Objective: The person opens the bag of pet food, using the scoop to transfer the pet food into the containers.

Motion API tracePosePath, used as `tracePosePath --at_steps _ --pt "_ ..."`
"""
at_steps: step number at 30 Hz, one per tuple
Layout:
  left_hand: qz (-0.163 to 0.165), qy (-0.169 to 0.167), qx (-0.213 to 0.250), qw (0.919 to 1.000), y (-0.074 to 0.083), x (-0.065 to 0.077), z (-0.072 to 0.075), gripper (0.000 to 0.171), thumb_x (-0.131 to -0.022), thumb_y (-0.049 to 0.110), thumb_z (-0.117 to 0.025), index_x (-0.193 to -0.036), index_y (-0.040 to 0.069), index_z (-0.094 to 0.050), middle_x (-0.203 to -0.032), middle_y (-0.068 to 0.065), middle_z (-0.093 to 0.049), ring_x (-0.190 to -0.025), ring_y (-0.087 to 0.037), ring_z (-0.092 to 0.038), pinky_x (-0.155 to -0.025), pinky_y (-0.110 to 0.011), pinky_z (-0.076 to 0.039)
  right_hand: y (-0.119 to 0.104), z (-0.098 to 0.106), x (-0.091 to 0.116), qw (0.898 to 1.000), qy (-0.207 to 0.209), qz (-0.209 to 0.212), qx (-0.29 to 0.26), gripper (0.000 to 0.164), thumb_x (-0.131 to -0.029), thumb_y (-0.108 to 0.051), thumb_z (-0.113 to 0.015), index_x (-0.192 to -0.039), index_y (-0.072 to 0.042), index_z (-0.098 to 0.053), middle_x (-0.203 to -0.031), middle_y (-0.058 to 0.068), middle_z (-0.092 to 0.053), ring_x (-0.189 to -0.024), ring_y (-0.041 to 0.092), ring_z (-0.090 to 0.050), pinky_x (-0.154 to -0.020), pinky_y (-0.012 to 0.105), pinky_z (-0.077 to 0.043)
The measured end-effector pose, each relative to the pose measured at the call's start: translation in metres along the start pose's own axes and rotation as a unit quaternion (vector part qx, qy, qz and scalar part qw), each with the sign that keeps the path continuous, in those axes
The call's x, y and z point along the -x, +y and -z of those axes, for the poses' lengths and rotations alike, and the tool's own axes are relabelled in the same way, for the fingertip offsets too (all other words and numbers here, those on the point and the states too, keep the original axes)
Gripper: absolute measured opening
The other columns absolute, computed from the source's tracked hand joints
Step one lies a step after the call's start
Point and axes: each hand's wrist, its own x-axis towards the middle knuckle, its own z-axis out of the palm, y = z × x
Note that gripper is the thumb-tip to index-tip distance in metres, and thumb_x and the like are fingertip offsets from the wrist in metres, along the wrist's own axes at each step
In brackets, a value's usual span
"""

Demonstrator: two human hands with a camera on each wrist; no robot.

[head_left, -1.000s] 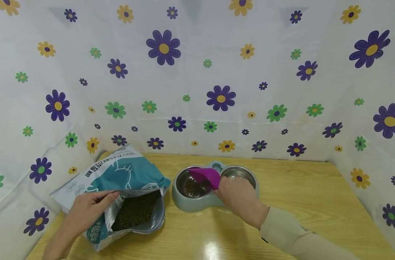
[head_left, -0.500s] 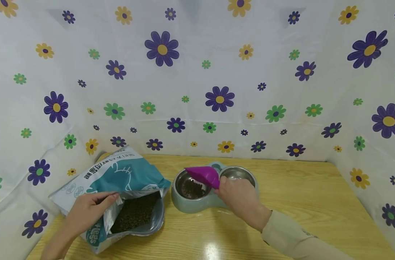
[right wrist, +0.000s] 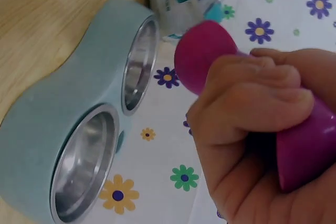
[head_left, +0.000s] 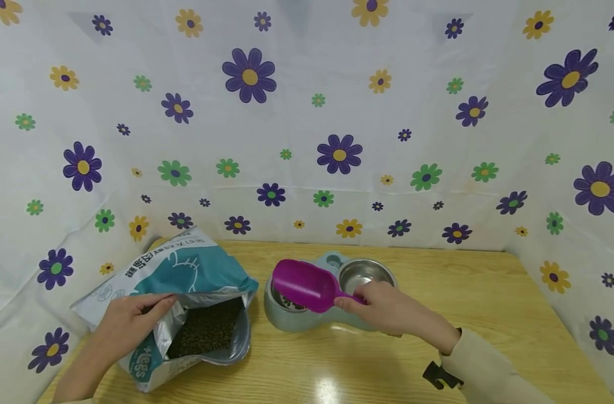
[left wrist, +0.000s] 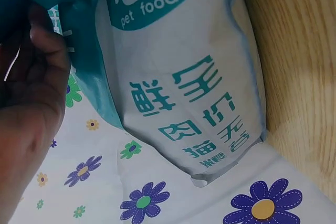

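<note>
My right hand (head_left: 383,306) grips the handle of a magenta scoop (head_left: 307,285), its fingers wrapped round it in the right wrist view (right wrist: 257,103). The scoop's hollow faces up and looks bare inside, above the left bowl of a pale blue-green double pet bowl (head_left: 287,321). Some brown kibble shows in that left bowl below the scoop; the right steel bowl (head_left: 360,272) holds nothing visible. On the left, my left hand (head_left: 127,322) pinches the upper edge of an open pet food bag (head_left: 196,269). Brown kibble (head_left: 206,331) fills the bag's mouth.
The wooden table (head_left: 453,297) carries the bag at left and the double bowl near its middle. A white flowered sheet (head_left: 297,123) rises behind and at both sides. A black strap (head_left: 440,376) hangs at the right wrist.
The scoop has turned from tipped over the left bowl to hollow side up, and the right hand has shifted slightly right. My left hand keeps its hold on the bag.
</note>
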Motion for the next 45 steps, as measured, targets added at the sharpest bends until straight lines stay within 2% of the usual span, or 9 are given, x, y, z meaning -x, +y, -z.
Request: tracePosePath --at_steps 5,8,13,16,23,31,34,39,45 --pt "-0.010 0.004 -0.003 0.9999 -0.001 0.000 0.000 0.028 -0.103 0.023 -0.063 -0.116 0.004 -0.078 -0.085 -0.004 -0.077 -0.065 0.003 -0.048 -0.057 -0.022 -0.039 -0.006 -0.002 0.008 0.992 -0.100 0.004 -0.083 0.051 -0.103 -0.053 -0.054 -0.069 -0.016 -0.052 -0.051 -0.007 -0.034 -0.038 0.009 -0.028 -0.037 0.022 -0.027" --pt "-0.006 -0.001 -0.009 0.9999 0.000 0.001 0.000 0.028 -0.103 0.024 -0.063 -0.116 0.004 -0.078 -0.100 -0.010 -0.079 -0.069 0.002 -0.050 -0.060 -0.022 -0.042 -0.013 -0.011 0.007 0.989 -0.122 0.015 -0.087 0.048 -0.103 -0.053 -0.054 -0.072 -0.017 -0.058 -0.052 -0.007 -0.037 -0.037 0.008 -0.030 -0.036 0.022 -0.028" --pt "0.017 -0.021 -0.009 0.9996 0.000 0.003 -0.002 0.029 -0.103 0.025 -0.062 -0.116 0.005 -0.078 -0.105 -0.013 -0.078 -0.073 0.002 -0.051 -0.062 -0.022 -0.043 -0.029 -0.037 -0.005 0.992 -0.109 0.058 -0.019 0.051 -0.103 -0.056 -0.051 -0.067 -0.021 -0.055 -0.051 -0.010 -0.041 -0.036 0.005 -0.037 -0.040 0.023 -0.032" --pt "0.005 -0.006 -0.003 1.0000 0.001 0.004 -0.004 0.023 -0.101 0.020 -0.065 -0.111 0.007 -0.081 -0.102 -0.011 -0.079 -0.073 0.005 -0.052 -0.063 -0.021 -0.045 -0.037 -0.054 -0.014 0.993 -0.095 0.061 0.022 0.054 -0.104 -0.056 -0.050 -0.062 -0.023 -0.050 -0.048 -0.011 -0.039 -0.034 0.005 -0.039 -0.040 0.023 -0.034" --pt "-0.029 0.015 0.002 0.9995 0.004 0.006 -0.004 0.018 -0.100 0.018 -0.067 -0.103 0.011 -0.083 -0.092 -0.004 -0.077 -0.071 0.007 -0.050 -0.061 -0.021 -0.044 -0.060 -0.083 -0.026 0.992 -0.079 -0.005 0.095 0.057 -0.104 -0.051 -0.052 -0.057 -0.020 -0.043 -0.049 -0.007 -0.041 -0.038 0.008 -0.042 -0.042 0.023 -0.037" --pt "-0.032 0.001 0.004 0.9995 0.005 0.007 -0.003 0.018 -0.100 0.018 -0.066 -0.100 0.013 -0.083 -0.084 0.001 -0.075 -0.065 0.005 -0.049 -0.056 -0.022 -0.040 -0.087 -0.086 -0.037 0.981 -0.102 -0.078 0.145 0.052 -0.106 -0.043 -0.050 -0.063 -0.016 -0.045 -0.050 0.001 -0.047 -0.032 0.012 -0.037 -0.036 0.024 -0.034" --pt "-0.015 -0.016 -0.007 0.9997 0.004 0.008 -0.002 0.020 -0.101 0.022 -0.065 -0.105 0.012 -0.083 -0.088 -0.001 -0.076 -0.069 0.007 -0.051 -0.059 -0.022 -0.043 -0.088 -0.085 -0.041 0.980 -0.118 -0.090 0.136 0.055 -0.106 -0.044 -0.051 -0.060 -0.015 -0.044 -0.044 0.000 -0.041 -0.030 0.013 -0.035 -0.035 0.025 -0.032" --pt "0.001 -0.019 -0.016 0.9997 0.002 0.010 -0.002 0.021 -0.100 0.022 -0.067 -0.109 0.010 -0.082 -0.101 -0.007 -0.080 -0.079 0.010 -0.058 -0.067 -0.022 -0.051 -0.085 -0.083 -0.047 0.984 -0.144 -0.069 0.081 0.064 -0.107 -0.046 -0.049 -0.051 -0.017 -0.040 -0.038 -0.002 -0.035 -0.029 0.013 -0.034 -0.034 0.025 -0.031" --pt "-0.022 0.004 -0.003 0.9997 0.002 0.007 -0.004 0.018 -0.098 0.019 -0.068 -0.105 0.010 -0.083 -0.098 -0.005 -0.080 -0.079 0.012 -0.058 -0.065 -0.021 -0.051 -0.084 -0.083 -0.057 0.984 -0.153 -0.075 0.046 0.064 -0.107 -0.047 -0.049 -0.052 -0.015 -0.044 -0.040 -0.001 -0.040 -0.032 0.014 -0.037 -0.036 0.027 -0.033"
